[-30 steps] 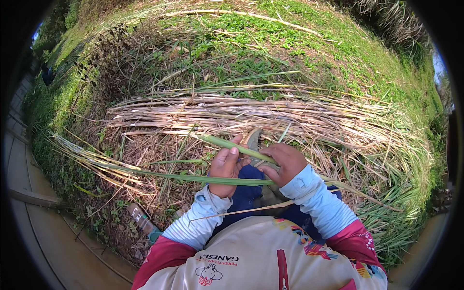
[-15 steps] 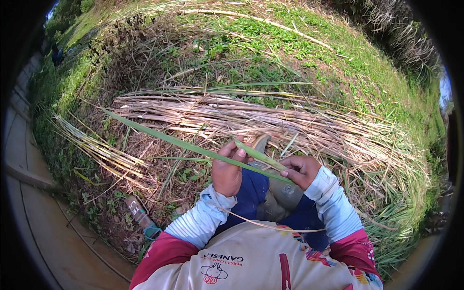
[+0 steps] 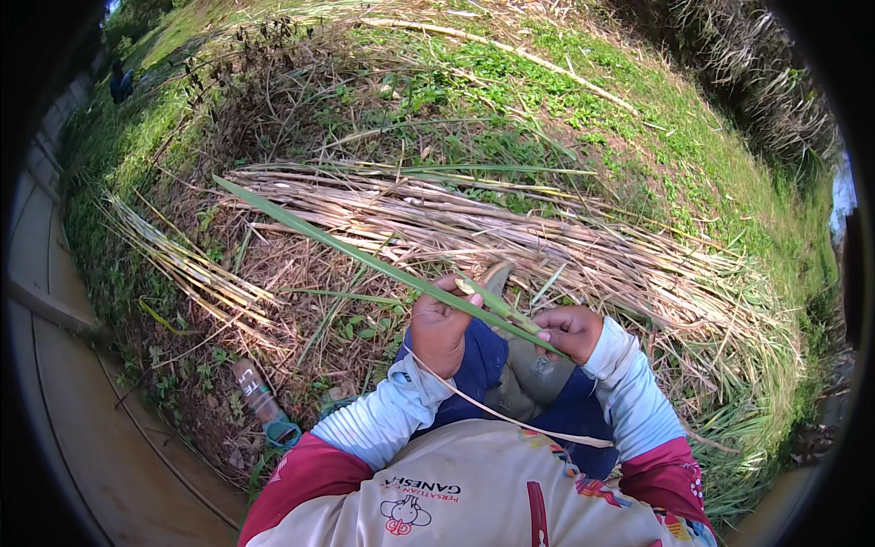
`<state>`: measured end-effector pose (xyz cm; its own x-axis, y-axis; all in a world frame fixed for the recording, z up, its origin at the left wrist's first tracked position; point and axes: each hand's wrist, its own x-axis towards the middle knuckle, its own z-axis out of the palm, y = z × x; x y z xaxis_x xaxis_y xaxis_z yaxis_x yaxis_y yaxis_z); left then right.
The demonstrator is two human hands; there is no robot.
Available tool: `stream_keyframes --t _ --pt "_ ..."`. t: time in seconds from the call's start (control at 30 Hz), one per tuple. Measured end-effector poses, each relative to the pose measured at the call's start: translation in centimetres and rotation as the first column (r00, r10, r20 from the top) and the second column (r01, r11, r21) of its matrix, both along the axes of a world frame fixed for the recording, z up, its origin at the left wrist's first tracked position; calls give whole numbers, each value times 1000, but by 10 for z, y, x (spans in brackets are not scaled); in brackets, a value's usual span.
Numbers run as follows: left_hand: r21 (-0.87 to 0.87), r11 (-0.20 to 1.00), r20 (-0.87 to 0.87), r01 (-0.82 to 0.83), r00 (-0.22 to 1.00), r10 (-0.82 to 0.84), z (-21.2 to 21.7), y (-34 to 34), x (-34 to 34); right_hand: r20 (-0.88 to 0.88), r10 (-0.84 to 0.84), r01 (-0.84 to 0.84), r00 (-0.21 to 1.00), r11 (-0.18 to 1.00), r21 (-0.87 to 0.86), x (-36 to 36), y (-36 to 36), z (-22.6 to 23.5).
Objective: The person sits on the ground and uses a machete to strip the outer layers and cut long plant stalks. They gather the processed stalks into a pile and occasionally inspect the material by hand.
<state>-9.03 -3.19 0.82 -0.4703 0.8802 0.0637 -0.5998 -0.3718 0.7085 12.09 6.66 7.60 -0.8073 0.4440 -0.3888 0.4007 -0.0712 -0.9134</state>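
Note:
A long green leaf blade (image 3: 346, 251) runs from the upper left down across my lap. My left hand (image 3: 439, 324) grips it near its lower part. My right hand (image 3: 571, 330) holds its lower end close to my knee. A short green stalk piece (image 3: 492, 296) lies between the two hands, and a curved blade-like tip (image 3: 498, 272) sticks up just behind it. A thin dry strip (image 3: 492, 410) trails over my blue trousers.
A wide pile of dry cut reeds (image 3: 510, 232) lies in front of me on grass. A smaller bundle (image 3: 182, 264) lies left. A plastic bottle (image 3: 260, 401) rests by my left elbow. A concrete path (image 3: 64, 401) curves along the left edge.
The green leaf has swung from lying nearly flat across my hands to slanting up to the left. Both hands have shifted slightly right and stayed closed on it.

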Motion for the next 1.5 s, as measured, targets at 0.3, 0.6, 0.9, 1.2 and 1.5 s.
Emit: stream_keyframes --t 0.3,0.6,0.9,1.2,1.5 --pt "-27 999 -47 33 998 -35 5 -3 9 -183 -113 214 977 596 774 -56 -36 21" --pt "-60 989 -45 137 989 -139 7 -5 3 -203 -75 209 976 565 798 -65 -33 26" --pt "27 991 -117 134 985 -130 6 -11 1 -22 101 -28 995 462 887 -64 -30 43" --pt "-109 994 -195 24 980 -46 -1 -9 6 99 109 -134 989 395 909 -65 -29 39" --pt "-88 996 -196 23 980 -40 -4 -7 6 79 28 -83 997 456 886 -64 -37 35"
